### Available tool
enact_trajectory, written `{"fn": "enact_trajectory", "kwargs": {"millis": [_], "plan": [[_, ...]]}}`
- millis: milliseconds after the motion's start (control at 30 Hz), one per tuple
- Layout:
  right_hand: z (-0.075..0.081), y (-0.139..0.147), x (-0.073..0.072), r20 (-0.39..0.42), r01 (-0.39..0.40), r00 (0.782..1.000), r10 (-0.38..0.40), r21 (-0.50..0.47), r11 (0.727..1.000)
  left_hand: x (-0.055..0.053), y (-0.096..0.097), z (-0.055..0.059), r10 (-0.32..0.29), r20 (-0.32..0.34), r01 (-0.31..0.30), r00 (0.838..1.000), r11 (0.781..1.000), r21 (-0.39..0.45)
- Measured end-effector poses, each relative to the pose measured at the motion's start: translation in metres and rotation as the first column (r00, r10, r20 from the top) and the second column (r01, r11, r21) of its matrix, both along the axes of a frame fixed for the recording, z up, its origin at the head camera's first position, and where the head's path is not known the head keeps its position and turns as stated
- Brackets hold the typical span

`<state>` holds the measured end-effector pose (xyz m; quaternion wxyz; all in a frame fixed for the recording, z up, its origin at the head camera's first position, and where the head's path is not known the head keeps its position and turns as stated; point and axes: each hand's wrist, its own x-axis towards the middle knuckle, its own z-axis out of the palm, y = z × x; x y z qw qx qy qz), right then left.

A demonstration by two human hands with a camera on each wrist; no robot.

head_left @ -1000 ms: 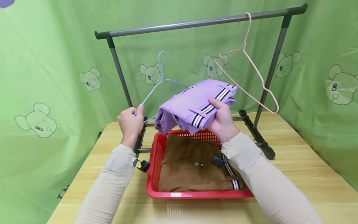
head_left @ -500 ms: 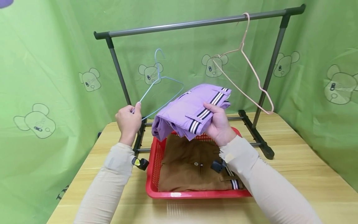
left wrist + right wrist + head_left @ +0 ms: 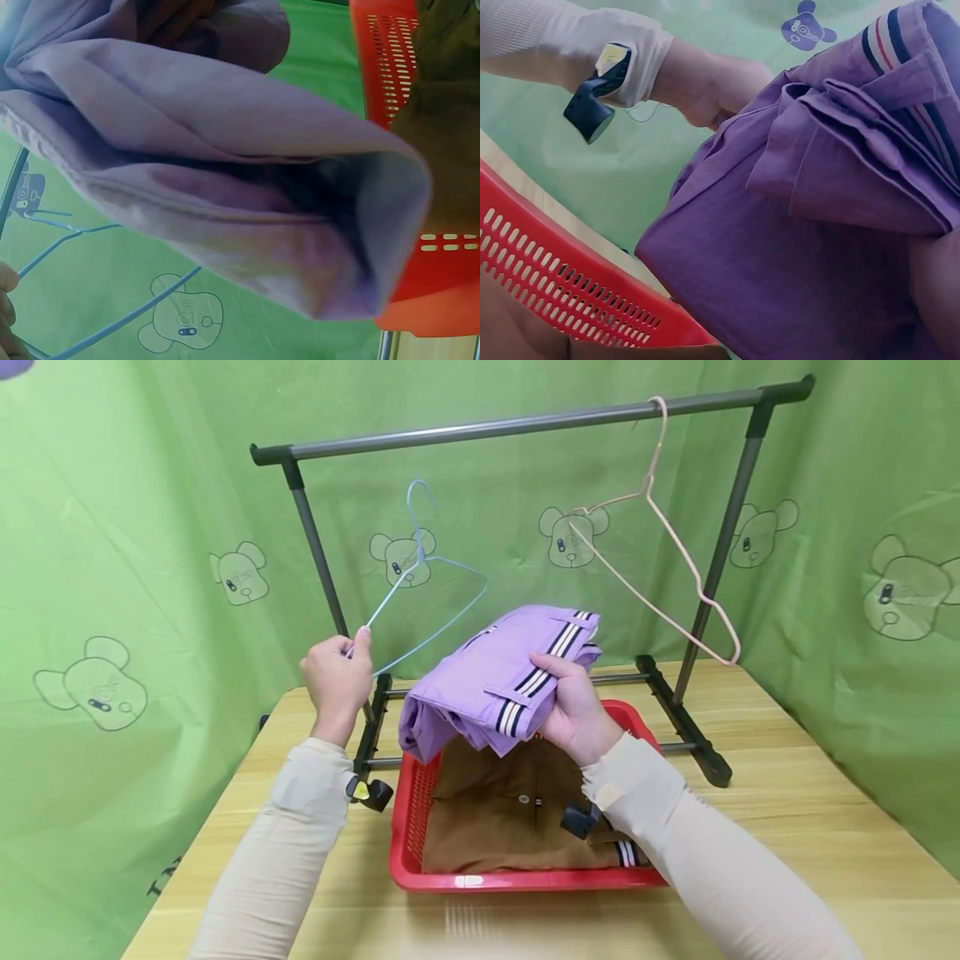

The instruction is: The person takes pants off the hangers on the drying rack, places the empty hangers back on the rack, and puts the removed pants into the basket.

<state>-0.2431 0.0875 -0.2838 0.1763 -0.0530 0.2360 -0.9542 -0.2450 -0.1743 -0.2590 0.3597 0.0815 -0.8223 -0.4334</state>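
My left hand (image 3: 337, 681) grips one corner of a light-blue wire hanger (image 3: 416, 558), whose hook points up. In the head view my right hand (image 3: 573, 710) holds folded purple pants (image 3: 480, 685) by the waistband, thumb on top of its black-and-white stripes. The pants hang tilted above the red basket, apart from the hanger's lower bar. Seen from the left wrist, the open folds of the pants (image 3: 225, 150) fill most of the view. The fingers under the cloth are hidden in the head view.
A red basket (image 3: 525, 882) on the wooden table (image 3: 787, 827) holds folded brown pants (image 3: 487, 827). Behind it stands a dark metal rack (image 3: 480, 431), with a pink hanger (image 3: 686, 543) on its bar at the right. Green curtains (image 3: 135, 568) surround the table.
My right hand has lowered the purple pants and brought them slightly left. The blue hanger has risen a little and shifted left in my left hand, opening a gap to the pants.
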Motion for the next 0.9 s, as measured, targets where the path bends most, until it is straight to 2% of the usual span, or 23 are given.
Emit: {"fn": "enact_trajectory", "kwargs": {"millis": [433,900], "plan": [[-0.007,-0.004,0.005,0.027,-0.025,0.999,0.024,0.031,0.999,0.002,-0.006,0.002,0.003,0.015,-0.004,1.000,1.000,0.031],[-0.007,-0.010,0.012,-0.031,-0.036,0.999,0.038,0.069,0.997,0.002,-0.011,-0.002,-0.001,0.010,0.000,1.000,0.999,0.051]]}}
